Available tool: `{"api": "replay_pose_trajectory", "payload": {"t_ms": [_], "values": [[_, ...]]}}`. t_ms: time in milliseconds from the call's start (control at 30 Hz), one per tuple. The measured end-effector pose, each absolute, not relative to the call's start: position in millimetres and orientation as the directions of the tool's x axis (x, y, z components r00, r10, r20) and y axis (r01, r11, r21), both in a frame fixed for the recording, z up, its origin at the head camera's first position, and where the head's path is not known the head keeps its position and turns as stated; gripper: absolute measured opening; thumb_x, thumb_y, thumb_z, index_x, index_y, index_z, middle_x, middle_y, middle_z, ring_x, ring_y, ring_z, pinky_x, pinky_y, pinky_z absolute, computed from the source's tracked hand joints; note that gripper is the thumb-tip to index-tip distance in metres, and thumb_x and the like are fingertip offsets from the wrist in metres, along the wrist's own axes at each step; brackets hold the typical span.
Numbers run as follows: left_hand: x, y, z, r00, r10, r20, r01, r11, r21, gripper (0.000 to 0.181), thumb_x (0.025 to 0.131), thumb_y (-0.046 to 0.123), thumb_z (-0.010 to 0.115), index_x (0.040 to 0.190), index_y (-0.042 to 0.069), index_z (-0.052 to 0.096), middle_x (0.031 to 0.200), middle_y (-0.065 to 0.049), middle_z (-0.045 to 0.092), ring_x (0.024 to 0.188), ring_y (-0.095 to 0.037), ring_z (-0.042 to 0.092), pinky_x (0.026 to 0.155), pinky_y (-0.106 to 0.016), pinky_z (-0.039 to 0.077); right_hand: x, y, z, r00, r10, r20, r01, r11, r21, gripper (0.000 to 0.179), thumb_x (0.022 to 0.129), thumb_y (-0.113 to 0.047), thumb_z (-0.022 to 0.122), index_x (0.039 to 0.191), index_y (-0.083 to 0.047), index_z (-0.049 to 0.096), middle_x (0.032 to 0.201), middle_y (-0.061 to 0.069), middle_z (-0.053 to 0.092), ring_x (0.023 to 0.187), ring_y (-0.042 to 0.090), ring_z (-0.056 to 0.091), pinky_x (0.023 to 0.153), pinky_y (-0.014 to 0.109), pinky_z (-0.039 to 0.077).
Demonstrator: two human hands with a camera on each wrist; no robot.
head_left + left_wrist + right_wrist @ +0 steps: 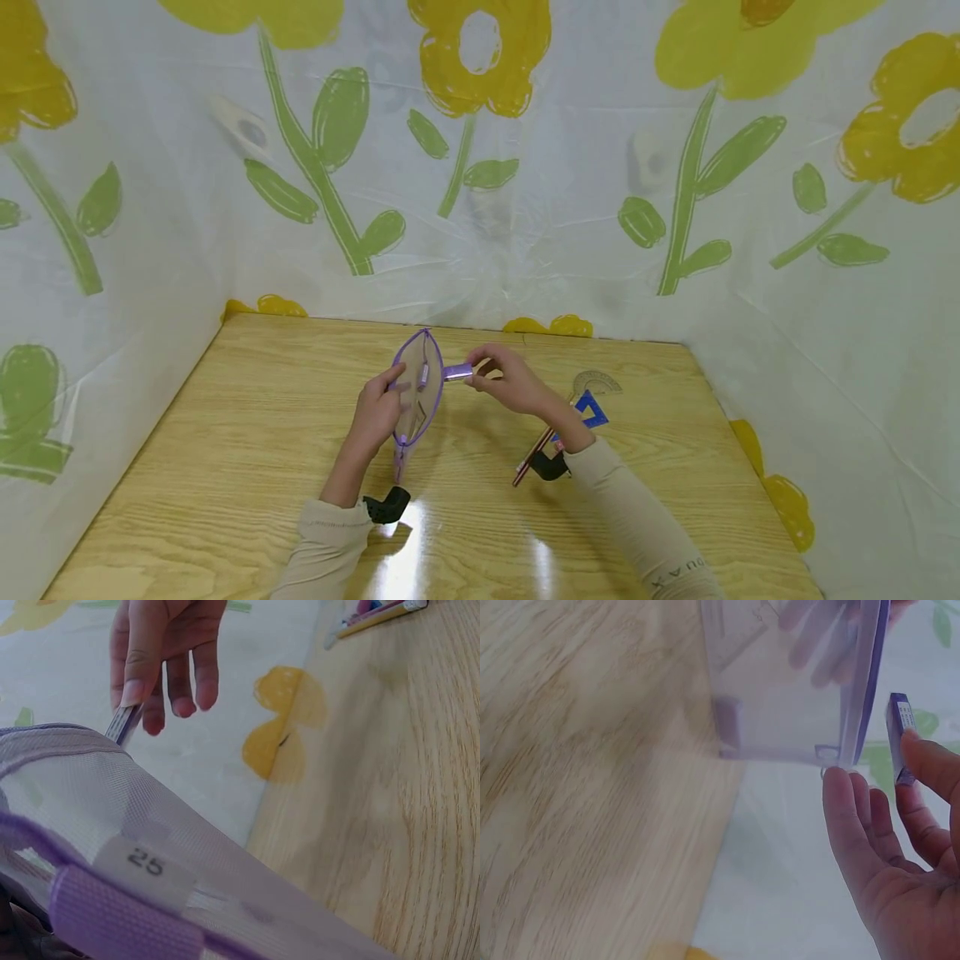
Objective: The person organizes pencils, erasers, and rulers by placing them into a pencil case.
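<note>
A see-through mesh pencil pouch with purple edging [428,425] stands upright, its zip mouth open. My left hand [377,410] grips it by one side, thumb at the rim. Between thumb and fingertips, my right hand [517,385] pinches a small purple box [458,372] with a printed label, right at the pouch's other rim. In the right wrist view the remaining fingers of that hand are extended below the pouch. Through the mesh show a clear set square [742,641] and another small purple piece [728,724]. A white tag reading 25 [145,862] shows in the left wrist view.
On the wooden table [247,433], right of the pouch, lie a clear protractor [597,382], a blue set square [595,411] and several pencils [529,459], partly hidden by the right forearm. A flower-printed white sheet [555,250] walls the back and sides.
</note>
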State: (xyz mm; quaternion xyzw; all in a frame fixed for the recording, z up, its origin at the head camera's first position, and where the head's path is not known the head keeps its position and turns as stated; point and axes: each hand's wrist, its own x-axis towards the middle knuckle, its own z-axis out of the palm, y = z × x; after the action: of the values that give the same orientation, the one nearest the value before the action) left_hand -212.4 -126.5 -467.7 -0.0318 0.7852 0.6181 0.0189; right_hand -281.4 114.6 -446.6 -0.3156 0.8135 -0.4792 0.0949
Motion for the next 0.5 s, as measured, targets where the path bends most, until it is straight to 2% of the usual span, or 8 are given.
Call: {"api": "replay_pose_trajectory", "payload": {"t_ms": [133, 300, 500], "values": [[-211, -127, -467, -0.997, -0.028, -0.07, -0.075, 0.246, 0.966, 0.061, 0.094, 0.002, 0.028, 0.154, -0.006, 0.035, 0.16, -0.026, 0.034, 0.147, -0.042, 0.035, 0.118, -0.055, 0.038, -281, 109, -446, -0.763, -0.628, 0.153, -0.439, 0.329, -0.836, 0.019, 0.098, -0.009, 0.065, 0.116, -0.001, 0.062, 0.118, 0.018, 0.06, 0.1, 0.029, 0.067, 0.078, 0.031, 0.063], [-210, -127, -467, -0.997, -0.034, -0.066, -0.072, 0.243, 0.967, 0.06, 0.094, 0.001, 0.029, 0.154, -0.006, 0.036, 0.159, -0.027, 0.035, 0.146, -0.042, 0.037, 0.115, -0.054, 0.042, -279, 103, -444, -0.752, -0.644, 0.14, -0.443, 0.338, -0.831, 0.02, 0.099, -0.009, 0.064, 0.118, -0.002, 0.062, 0.119, 0.017, 0.06, 0.101, 0.029, 0.067, 0.081, 0.04, 0.064], [-210, -127, -467, -0.997, -0.036, -0.066, -0.072, 0.223, 0.972, 0.061, 0.094, 0.001, 0.029, 0.154, -0.005, 0.035, 0.159, -0.026, 0.036, 0.141, -0.042, 0.044, 0.112, -0.054, 0.046, -278, 100, -444, -0.752, -0.647, 0.129, -0.442, 0.349, -0.827, 0.021, 0.099, -0.011, 0.065, 0.119, -0.003, 0.061, 0.12, 0.016, 0.059, 0.102, 0.026, 0.066, 0.08, 0.029, 0.062]]}}
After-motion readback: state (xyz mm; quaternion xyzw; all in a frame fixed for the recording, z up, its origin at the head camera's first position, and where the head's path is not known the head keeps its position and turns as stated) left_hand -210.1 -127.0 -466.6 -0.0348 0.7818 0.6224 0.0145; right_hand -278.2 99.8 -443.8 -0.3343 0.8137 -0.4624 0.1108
